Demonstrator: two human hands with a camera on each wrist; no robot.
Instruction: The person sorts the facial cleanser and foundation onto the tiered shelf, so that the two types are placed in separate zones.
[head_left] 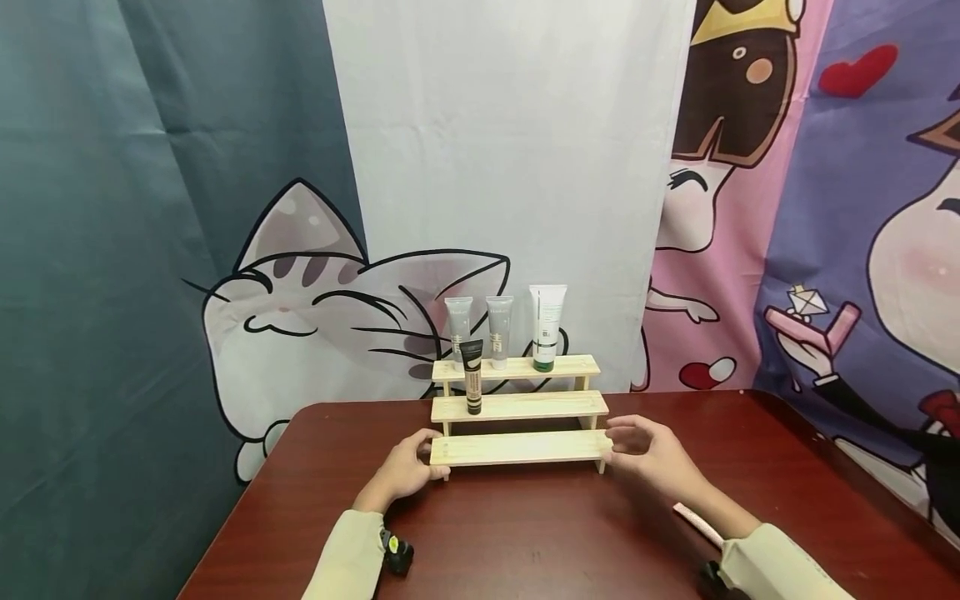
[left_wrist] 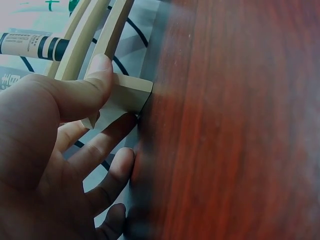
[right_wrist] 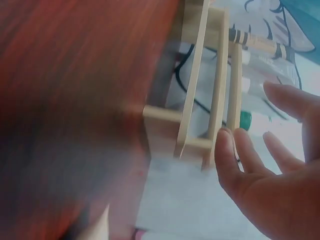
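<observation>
A three-step pale wooden display stand [head_left: 517, 448] stands near the table's back edge. My left hand [head_left: 407, 468] pinches its left end, thumb on the lowest step and fingers curled behind the side board [left_wrist: 125, 97]. My right hand [head_left: 658, 458] hovers at the stand's right end with fingers spread and loosely bent, holding nothing. On the top step stand two clear grey tubes, the left one [head_left: 459, 317] and the right one [head_left: 498, 327], plus a larger white tube [head_left: 548, 321] with a green cap. A black-and-beige tube [head_left: 472, 379] is upright on the middle step, toward the left.
The dark red-brown table [head_left: 540, 542] spreads in front of the stand. Close behind hangs a printed cloth backdrop [head_left: 517, 167] with cartoon figures. A small black device [head_left: 397, 554] is strapped to the left wrist.
</observation>
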